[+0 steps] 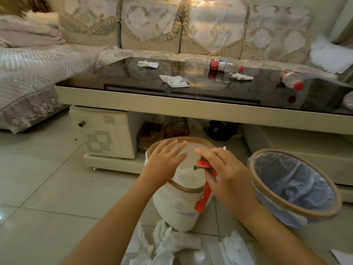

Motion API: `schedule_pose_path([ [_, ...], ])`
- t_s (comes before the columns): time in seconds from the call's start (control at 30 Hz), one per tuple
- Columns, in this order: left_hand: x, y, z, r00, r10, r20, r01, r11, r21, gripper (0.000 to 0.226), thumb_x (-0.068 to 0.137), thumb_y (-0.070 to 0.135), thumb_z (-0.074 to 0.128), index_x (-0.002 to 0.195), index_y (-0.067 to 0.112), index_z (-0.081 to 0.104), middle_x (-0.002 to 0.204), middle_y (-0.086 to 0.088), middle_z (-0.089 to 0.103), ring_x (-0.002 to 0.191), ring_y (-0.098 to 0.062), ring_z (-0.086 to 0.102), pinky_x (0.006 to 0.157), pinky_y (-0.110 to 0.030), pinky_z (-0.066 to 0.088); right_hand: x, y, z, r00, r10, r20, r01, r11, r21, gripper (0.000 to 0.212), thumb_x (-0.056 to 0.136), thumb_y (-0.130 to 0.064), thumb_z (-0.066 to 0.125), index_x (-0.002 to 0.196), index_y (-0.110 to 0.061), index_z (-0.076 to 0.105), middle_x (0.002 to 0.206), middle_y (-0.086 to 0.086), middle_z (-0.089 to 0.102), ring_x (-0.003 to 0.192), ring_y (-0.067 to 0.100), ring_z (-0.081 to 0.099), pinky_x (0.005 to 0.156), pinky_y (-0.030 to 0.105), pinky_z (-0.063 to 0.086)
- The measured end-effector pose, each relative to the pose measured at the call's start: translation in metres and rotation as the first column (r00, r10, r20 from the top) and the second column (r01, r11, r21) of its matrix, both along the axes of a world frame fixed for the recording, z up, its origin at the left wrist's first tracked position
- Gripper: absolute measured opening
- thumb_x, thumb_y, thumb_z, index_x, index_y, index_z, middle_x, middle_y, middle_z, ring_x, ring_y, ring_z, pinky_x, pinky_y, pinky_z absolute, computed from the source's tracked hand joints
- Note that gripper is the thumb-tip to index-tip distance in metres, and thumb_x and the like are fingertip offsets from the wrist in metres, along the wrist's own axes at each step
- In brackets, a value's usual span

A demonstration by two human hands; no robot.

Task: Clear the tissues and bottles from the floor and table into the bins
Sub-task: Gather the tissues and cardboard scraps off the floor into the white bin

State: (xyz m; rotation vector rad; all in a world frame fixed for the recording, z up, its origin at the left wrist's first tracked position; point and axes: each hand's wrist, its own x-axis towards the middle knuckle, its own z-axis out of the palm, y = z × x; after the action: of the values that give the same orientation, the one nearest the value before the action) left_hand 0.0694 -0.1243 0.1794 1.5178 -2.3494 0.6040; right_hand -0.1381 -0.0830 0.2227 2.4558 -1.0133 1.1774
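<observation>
Two bins stand on the floor: a white-lined bin in the middle and a blue-lined bin to its right. My left hand hovers open over the white bin's mouth. My right hand pinches the red drawstring of the white liner at the rim. Crumpled tissues lie on the floor in front of the bins. On the glass table lie three tissues and two red-capped plastic bottles.
A sofa runs behind the table, with a quilted cover at the left. Under the table are a white drawer unit and several dark items. Pale floor tiles stretch to the left.
</observation>
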Motion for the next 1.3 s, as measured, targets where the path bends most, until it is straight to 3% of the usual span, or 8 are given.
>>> schedule_pose_path([
  [0.13,0.011,0.012,0.002,0.985,0.012,-0.172,-0.041,0.985,-0.167,0.024,0.088,0.021,0.056,0.108,0.022,0.069,0.129,-0.003,0.061,0.120,-0.021,0.056,0.106,-0.041,0.035,0.031,-0.033,0.021,0.999,0.037,0.025,-0.036,0.998,-0.048,0.042,0.086,-0.012,0.068,0.126,-0.014,0.057,0.103,0.004,0.062,0.085,0.014,0.058,0.070,0.025,0.053],
  [0.3,0.019,0.024,-0.009,0.984,0.031,-0.176,-0.059,0.986,-0.154,0.030,0.092,0.031,0.046,0.107,0.023,0.070,0.124,0.001,0.064,0.115,-0.018,0.059,0.100,-0.040,0.040,0.071,-0.070,0.031,0.976,0.062,0.207,-0.072,0.996,0.042,0.049,0.084,-0.010,0.069,0.128,-0.016,0.050,0.108,0.004,0.060,0.092,0.015,0.059,0.076,0.024,0.054],
  [0.43,0.025,0.030,-0.022,0.979,0.061,-0.196,-0.086,0.989,-0.124,0.030,0.091,0.032,0.050,0.112,0.022,0.067,0.123,0.001,0.064,0.115,-0.018,0.059,0.098,-0.040,0.041,0.079,-0.077,-0.004,0.998,0.043,-0.056,-0.029,0.975,0.222,0.054,0.087,-0.017,0.065,0.136,-0.025,0.044,0.119,0.000,0.055,0.101,0.016,0.057,0.077,0.028,0.054],
  [0.6,0.029,0.040,-0.034,0.980,0.076,-0.185,-0.092,0.993,-0.080,0.032,0.092,0.036,0.046,0.111,0.023,0.069,0.120,0.003,0.066,0.114,-0.015,0.059,0.098,-0.038,0.041,0.059,-0.065,-0.050,0.965,0.016,-0.262,0.087,0.922,0.377,0.056,0.094,-0.040,0.052,0.146,-0.035,0.031,0.151,0.001,0.036,0.134,0.021,0.039,0.106,0.042,0.037],
  [0.87,0.000,0.059,-0.036,0.968,-0.005,-0.252,-0.006,0.999,-0.046,0.036,0.093,0.043,0.050,0.116,0.020,0.066,0.123,0.002,0.064,0.114,-0.016,0.058,0.092,-0.037,0.045,0.020,-0.014,-0.046,0.982,-0.076,-0.174,0.117,0.964,0.240,0.047,0.090,-0.040,0.049,0.132,-0.022,0.054,0.134,0.003,0.056,0.119,0.019,0.054,0.094,0.034,0.047],
  [1.1,-0.054,0.105,-0.061,0.908,-0.292,-0.301,0.271,0.956,-0.111,0.026,0.092,0.029,0.057,0.111,0.014,0.069,0.118,-0.003,0.066,0.104,-0.020,0.063,0.082,-0.035,0.049,-0.058,0.069,-0.088,0.986,-0.161,-0.034,0.164,0.934,0.318,0.040,0.086,-0.024,0.062,0.125,-0.013,0.061,0.124,0.005,0.062,0.114,0.019,0.058,0.095,0.033,0.048],
  [1.2,-0.072,0.117,-0.089,0.906,-0.378,-0.191,0.385,0.923,-0.001,0.028,0.093,0.030,0.053,0.111,0.015,0.067,0.118,-0.004,0.066,0.105,-0.020,0.061,0.084,-0.034,0.047,-0.089,0.103,-0.130,0.972,-0.184,-0.149,0.230,0.887,0.401,0.040,0.086,-0.026,0.061,0.124,-0.013,0.061,0.124,0.004,0.062,0.111,0.020,0.059,0.091,0.035,0.050],
  [1.3,-0.087,0.120,-0.124,0.928,-0.347,-0.134,0.370,0.896,0.244,0.035,0.090,0.037,0.054,0.118,0.018,0.061,0.122,-0.003,0.063,0.107,-0.022,0.060,0.085,-0.035,0.048,-0.114,0.130,-0.171,0.944,-0.226,-0.240,0.323,0.773,0.546,0.044,0.087,-0.035,0.055,0.128,-0.017,0.058,0.128,0.005,0.061,0.113,0.023,0.059,0.090,0.043,0.052],
])
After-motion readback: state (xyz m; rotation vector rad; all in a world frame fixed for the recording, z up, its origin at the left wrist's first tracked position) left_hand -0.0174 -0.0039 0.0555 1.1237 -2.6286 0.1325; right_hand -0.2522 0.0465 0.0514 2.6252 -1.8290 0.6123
